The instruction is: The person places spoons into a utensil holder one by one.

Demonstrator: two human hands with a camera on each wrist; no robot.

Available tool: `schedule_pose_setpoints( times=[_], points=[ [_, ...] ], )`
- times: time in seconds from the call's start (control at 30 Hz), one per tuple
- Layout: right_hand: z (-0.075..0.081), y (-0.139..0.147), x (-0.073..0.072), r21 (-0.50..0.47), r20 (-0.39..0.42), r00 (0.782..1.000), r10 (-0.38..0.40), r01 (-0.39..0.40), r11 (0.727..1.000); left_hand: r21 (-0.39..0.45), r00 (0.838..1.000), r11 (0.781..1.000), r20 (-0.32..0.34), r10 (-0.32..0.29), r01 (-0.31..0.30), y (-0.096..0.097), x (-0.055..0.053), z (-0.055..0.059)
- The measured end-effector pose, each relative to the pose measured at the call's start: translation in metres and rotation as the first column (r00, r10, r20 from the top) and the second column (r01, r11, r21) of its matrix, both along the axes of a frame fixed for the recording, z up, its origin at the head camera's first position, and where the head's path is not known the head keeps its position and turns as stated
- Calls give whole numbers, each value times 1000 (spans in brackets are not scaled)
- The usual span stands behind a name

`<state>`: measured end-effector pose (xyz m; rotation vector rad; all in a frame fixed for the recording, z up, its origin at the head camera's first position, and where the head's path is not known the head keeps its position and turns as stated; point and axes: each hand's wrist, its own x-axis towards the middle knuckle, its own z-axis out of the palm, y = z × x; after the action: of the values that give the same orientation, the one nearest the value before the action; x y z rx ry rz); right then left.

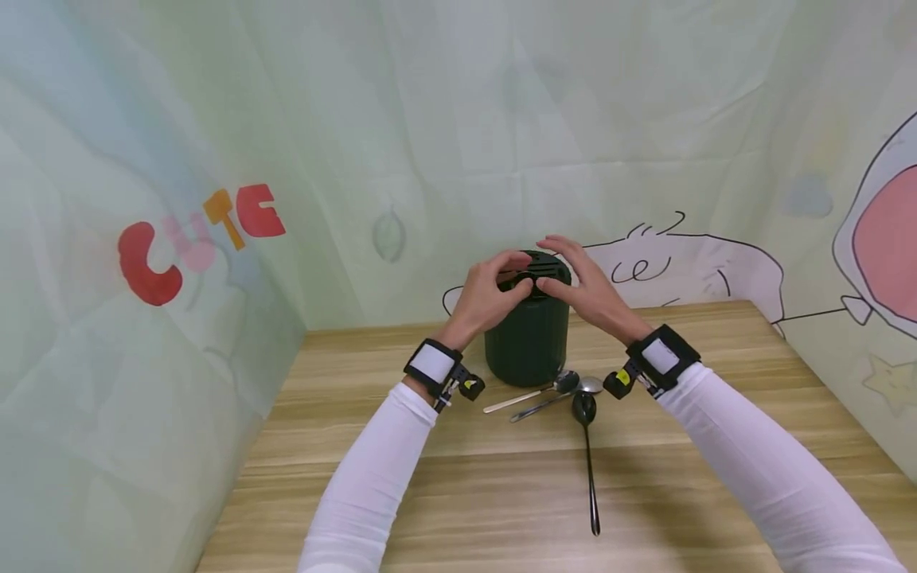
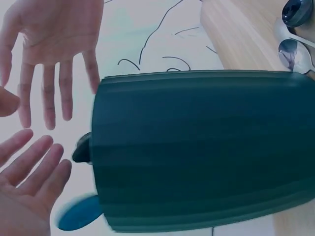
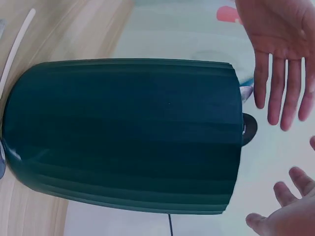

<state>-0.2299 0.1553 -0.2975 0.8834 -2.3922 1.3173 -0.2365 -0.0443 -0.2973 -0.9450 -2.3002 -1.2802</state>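
A dark green ribbed container (image 1: 526,342) stands upright near the back wall, with a slotted top (image 1: 550,269). My left hand (image 1: 487,294) and right hand (image 1: 586,285) are raised on either side of its top, fingers spread. In the left wrist view, the left hand (image 2: 29,187) and right hand (image 2: 56,39) hold nothing and stand apart from the container. A black rounded piece (image 2: 82,151) and a blue oval piece (image 2: 78,213) stick out past its rim. The right wrist view again shows both the left hand (image 3: 285,54) and right hand (image 3: 290,206) with nothing in them.
In front of the container lie a spoon with a pale handle (image 1: 512,400), a silver spoon (image 1: 591,385) and a long black spoon (image 1: 591,469). They rest on a wooden table (image 1: 487,509). A printed cloth wall (image 1: 458,119) closes off the back and sides.
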Motion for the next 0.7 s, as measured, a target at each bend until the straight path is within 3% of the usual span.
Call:
schedule_pose_setpoints(
  times=[0.13, 0.3, 0.53, 0.7],
  points=[
    [1, 5, 7, -10, -23, 999, 29, -30, 1000, -96, 997, 995, -72, 24, -31, -6, 13, 3],
    [5, 11, 21, 29, -64, 997, 34, -32, 999, -231, 979, 971, -202, 16, -64, -11, 30, 7],
    [2, 27, 40, 124, -161, 985, 65, -45, 991, -382, 927, 912, -375, -4, -151, -9, 55, 1],
    [-7, 42, 53, 286, -285, 953, 102, -17, 958, -457, 898, 862, -440, -5, -220, -7, 71, -8]
  ],
)
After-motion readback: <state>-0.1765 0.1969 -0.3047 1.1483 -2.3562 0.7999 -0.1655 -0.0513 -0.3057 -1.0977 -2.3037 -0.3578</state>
